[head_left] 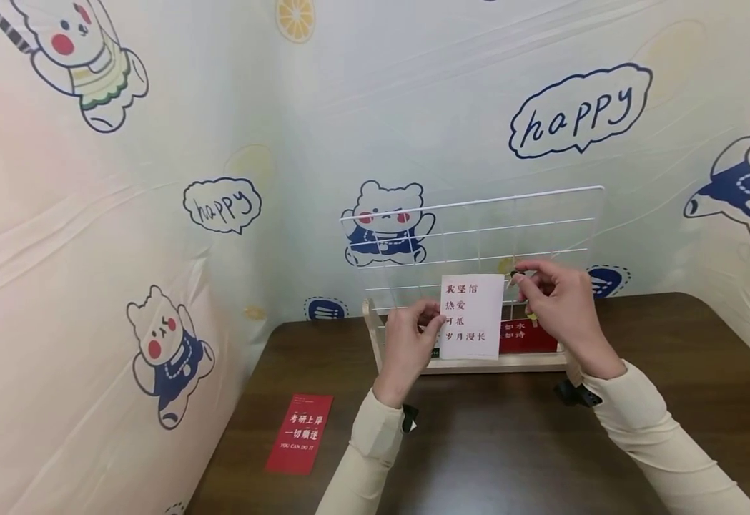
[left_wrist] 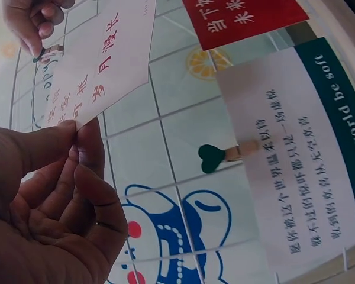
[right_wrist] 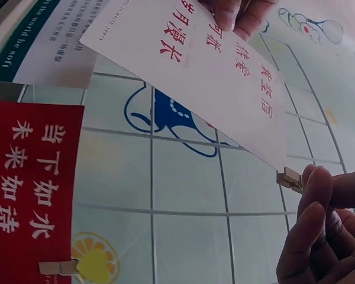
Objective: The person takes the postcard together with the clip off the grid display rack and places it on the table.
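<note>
My left hand [head_left: 410, 343] pinches a white card [head_left: 471, 315] with red characters by its left edge, thumb over the front. The card is in front of a white wire grid rack with a wooden base [head_left: 522, 365]. Between thumb and fingers, my right hand [head_left: 561, 297] holds a small wooden clothespin [right_wrist: 289, 177], its tip right at the card's upper right corner. A dark decoration on this clothespin shows in the left wrist view, partly hidden by the fingers.
Low on the rack hang a red card [right_wrist: 23, 160] with a yellow-heart clothespin [right_wrist: 94, 265] and a white card with a green band [left_wrist: 272, 165], held by a green-heart clothespin [left_wrist: 212, 158]. A red card [head_left: 300, 436] lies on the brown table [head_left: 477, 443], left of my arm.
</note>
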### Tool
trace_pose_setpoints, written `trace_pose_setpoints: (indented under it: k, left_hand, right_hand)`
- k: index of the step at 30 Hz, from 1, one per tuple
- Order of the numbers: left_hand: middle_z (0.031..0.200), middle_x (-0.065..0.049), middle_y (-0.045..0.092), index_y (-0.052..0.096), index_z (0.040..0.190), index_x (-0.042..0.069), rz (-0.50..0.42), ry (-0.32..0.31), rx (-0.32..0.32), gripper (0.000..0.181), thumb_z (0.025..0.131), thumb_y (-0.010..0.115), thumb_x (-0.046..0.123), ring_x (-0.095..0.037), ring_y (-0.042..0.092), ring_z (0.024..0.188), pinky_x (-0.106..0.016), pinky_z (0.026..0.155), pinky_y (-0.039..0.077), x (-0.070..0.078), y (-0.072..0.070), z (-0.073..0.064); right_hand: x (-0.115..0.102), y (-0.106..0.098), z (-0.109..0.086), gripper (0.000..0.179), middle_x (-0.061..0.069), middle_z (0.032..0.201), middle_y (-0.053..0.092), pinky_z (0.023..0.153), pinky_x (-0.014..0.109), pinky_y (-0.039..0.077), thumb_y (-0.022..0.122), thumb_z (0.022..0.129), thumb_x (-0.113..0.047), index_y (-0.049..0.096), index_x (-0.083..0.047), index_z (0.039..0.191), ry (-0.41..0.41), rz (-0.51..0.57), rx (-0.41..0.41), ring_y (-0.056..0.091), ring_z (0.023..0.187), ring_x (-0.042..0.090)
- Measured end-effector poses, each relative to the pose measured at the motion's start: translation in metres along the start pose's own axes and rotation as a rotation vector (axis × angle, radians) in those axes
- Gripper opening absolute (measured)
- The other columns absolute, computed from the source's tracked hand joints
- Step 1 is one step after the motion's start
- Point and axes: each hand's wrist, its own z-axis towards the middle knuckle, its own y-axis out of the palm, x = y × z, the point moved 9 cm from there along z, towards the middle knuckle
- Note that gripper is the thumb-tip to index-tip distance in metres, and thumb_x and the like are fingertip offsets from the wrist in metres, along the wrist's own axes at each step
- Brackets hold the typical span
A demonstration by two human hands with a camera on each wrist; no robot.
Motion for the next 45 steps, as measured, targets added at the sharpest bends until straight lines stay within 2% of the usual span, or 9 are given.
trace_pose_setpoints:
  k: [5,10,18,23,29,38,45]
  left_hand:
    - [0.092,-0.007,0.078,0.079,0.108,0.007,-0.010,-0.003,-0.006,0.014,0.096,0.075,0.012,-0.009,0.065,0.073,-0.018,0.066,0.052,-0.006,-0.004,-0.005]
    - [0.097,-0.007,0.079,0.079,0.111,0.007,0.004,-0.024,-0.021,0.016,0.096,0.075,0.013,-0.010,0.066,0.076,-0.018,0.068,0.054,-0.014,-0.007,-0.011]
    - [0.091,-0.006,0.079,0.079,0.107,0.007,0.022,-0.042,-0.012,0.013,0.095,0.076,0.011,-0.011,0.067,0.074,-0.020,0.067,0.052,-0.027,-0.012,-0.019]
    - [0.093,-0.006,0.079,0.079,0.107,0.007,0.040,-0.059,-0.013,0.014,0.094,0.077,0.012,-0.011,0.067,0.074,-0.020,0.068,0.052,-0.034,-0.015,-0.023]
    - [0.093,-0.007,0.079,0.079,0.107,0.006,0.048,-0.077,-0.027,0.015,0.093,0.078,0.011,-0.011,0.067,0.075,-0.021,0.068,0.053,-0.043,-0.020,-0.029]
    - [0.096,-0.007,0.079,0.079,0.110,0.007,0.051,-0.118,-0.043,0.017,0.093,0.078,0.011,-0.011,0.069,0.076,-0.021,0.069,0.056,-0.061,-0.025,-0.041]
    - [0.097,-0.008,0.080,0.078,0.109,0.007,0.072,-0.160,-0.049,0.016,0.094,0.077,0.011,-0.013,0.070,0.078,-0.022,0.069,0.057,-0.074,-0.033,-0.049]
  right_hand:
    - [0.005,0.006,-0.003,0.018,0.017,0.074,0.072,0.049,0.019,0.048,0.068,0.101,-0.012,0.074,-0.002,0.114,0.007,-0.002,0.003,0.061,0.052,0.016]
    - [0.008,0.013,-0.008,0.017,0.014,0.074,0.073,0.055,0.018,0.051,0.070,0.100,-0.011,0.075,-0.002,0.114,-0.006,-0.029,0.001,0.060,0.051,0.010]
    - [0.013,0.028,-0.016,0.014,0.011,0.070,0.072,0.048,0.022,0.044,0.071,0.097,-0.005,0.075,-0.002,0.110,-0.012,-0.055,-0.019,0.058,0.053,0.007]
    - [0.019,0.038,-0.020,0.013,0.011,0.069,0.071,0.045,0.023,0.039,0.070,0.098,-0.005,0.075,-0.002,0.110,0.011,-0.023,-0.047,0.057,0.051,0.007]
    - [0.025,0.051,-0.026,0.013,0.012,0.069,0.070,0.045,0.023,0.042,0.069,0.098,-0.005,0.075,-0.001,0.110,0.031,-0.002,-0.079,0.057,0.051,0.008]
    - [0.031,0.070,-0.033,0.013,0.009,0.066,0.070,0.046,0.023,0.046,0.073,0.095,-0.003,0.076,0.000,0.107,0.009,0.010,-0.098,0.058,0.047,0.010]
    - [0.037,0.082,-0.037,0.013,0.008,0.065,0.070,0.046,0.024,0.044,0.072,0.095,-0.002,0.077,-0.001,0.107,0.016,0.019,-0.131,0.055,0.048,0.004]
